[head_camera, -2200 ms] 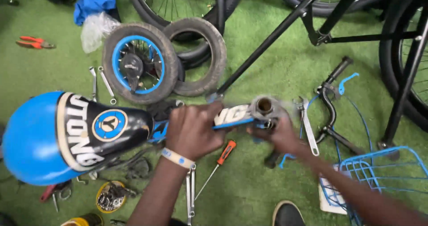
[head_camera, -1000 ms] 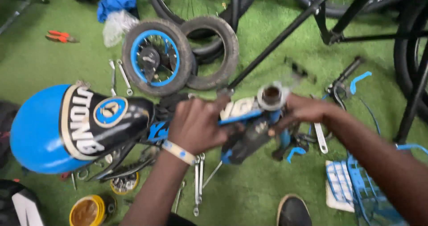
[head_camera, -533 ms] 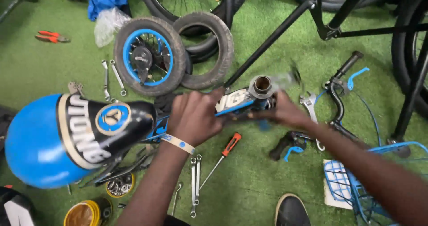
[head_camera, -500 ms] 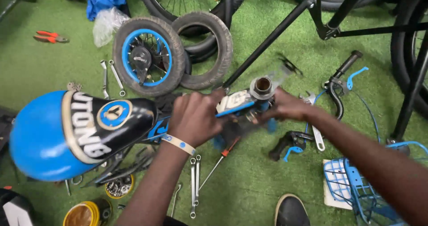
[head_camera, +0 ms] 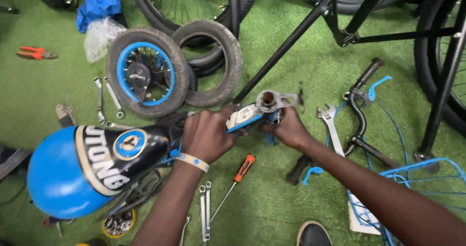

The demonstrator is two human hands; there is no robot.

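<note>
A small blue bicycle frame (head_camera: pixel 245 117) is held above green turf, its metal head tube (head_camera: pixel 268 100) pointing up towards me. My left hand (head_camera: pixel 208 134) grips the frame's top tube, a pale band around its wrist. My right hand (head_camera: pixel 287 128) wraps around the frame just under the head tube. A large blue and black saddle (head_camera: pixel 92 166) fills the lower left, attached to the same frame.
A blue-rimmed wheel (head_camera: pixel 145 73) and a loose tyre (head_camera: pixel 216 64) lie behind. An orange-handled screwdriver (head_camera: pixel 238 175), several spanners (head_camera: pixel 206 207), an adjustable wrench (head_camera: pixel 330 124), black handlebars (head_camera: pixel 359 110), a blue wire basket (head_camera: pixel 407 187), red pliers (head_camera: pixel 34 54) and a black stand leg (head_camera: pixel 291 39) surround me.
The frame has tilted and shifted slightly between my hands, and the head tube now faces the camera more squarely. Both hands keep their grip.
</note>
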